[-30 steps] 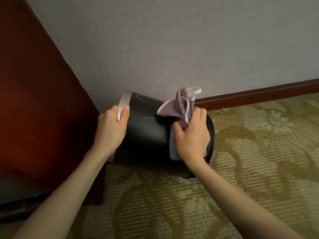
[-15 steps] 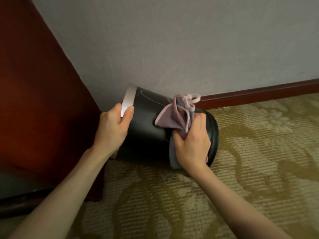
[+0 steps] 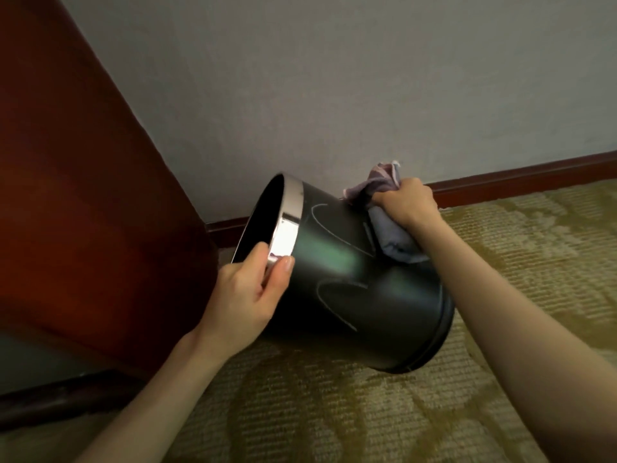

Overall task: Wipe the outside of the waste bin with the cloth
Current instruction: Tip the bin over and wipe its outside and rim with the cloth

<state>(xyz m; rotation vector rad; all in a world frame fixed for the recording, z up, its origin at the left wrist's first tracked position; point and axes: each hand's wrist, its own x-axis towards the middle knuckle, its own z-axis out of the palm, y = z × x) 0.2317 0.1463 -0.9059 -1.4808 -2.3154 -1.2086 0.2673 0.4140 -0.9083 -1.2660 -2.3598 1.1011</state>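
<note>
A black round waste bin [image 3: 360, 295] with a shiny metal rim is tipped on its side above the carpet, its mouth facing left. My left hand [image 3: 248, 295] grips the rim at the near side of the mouth, thumb on the metal band. My right hand [image 3: 405, 203] is closed on a bunched pink-and-grey cloth [image 3: 389, 235] and presses it against the bin's far upper side, close to the wall. Part of the cloth sticks up behind my knuckles.
A dark red-brown wooden furniture panel [image 3: 83, 195] stands close on the left. A grey wall [image 3: 367, 78] with a dark wooden skirting board [image 3: 517, 177] runs behind the bin. Patterned olive-green carpet [image 3: 334, 412] covers the floor.
The bin has swung so its mouth shows more and its base points lower right. My right hand slid the cloth from the near side up to the far upper side.
</note>
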